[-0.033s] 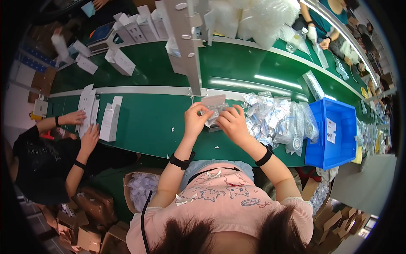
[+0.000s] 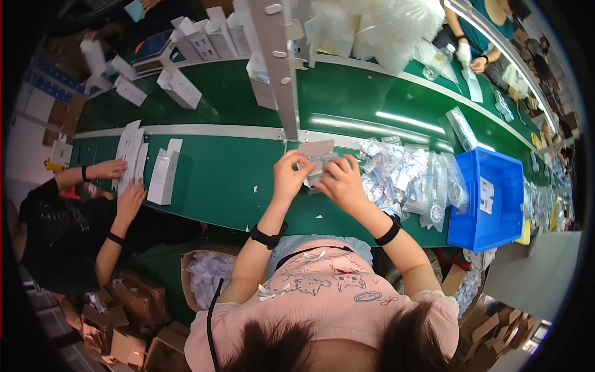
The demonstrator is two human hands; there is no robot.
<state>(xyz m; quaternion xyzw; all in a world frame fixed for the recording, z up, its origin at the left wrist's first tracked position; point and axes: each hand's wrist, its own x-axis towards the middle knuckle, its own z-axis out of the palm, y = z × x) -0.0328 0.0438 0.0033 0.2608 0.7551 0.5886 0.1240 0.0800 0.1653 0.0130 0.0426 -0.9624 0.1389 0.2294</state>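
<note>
Over the green table, my left hand (image 2: 290,176) and my right hand (image 2: 341,180) meet at a small open box (image 2: 317,148) whose pale flap stands up on the far side. A crumpled clear plastic bag (image 2: 319,165) lies at the box's mouth, between my hands. The left thumb and fingers pinch the bag's left side. On the right, my bent fingers press on the bag's other side. What is inside the bag is too small to make out, and my fingers hide much of the box.
Right of my hands lies a pile of clear bags with white parts (image 2: 403,177), then a blue bin (image 2: 496,201). A metal post (image 2: 282,80) rises beyond the box. At left, a co-worker's hands (image 2: 127,186) handle white cartons near a standing white box (image 2: 165,173).
The view has shifted slightly. The clear bag sits a little lower and flatter between my hands, which stay at the box.
</note>
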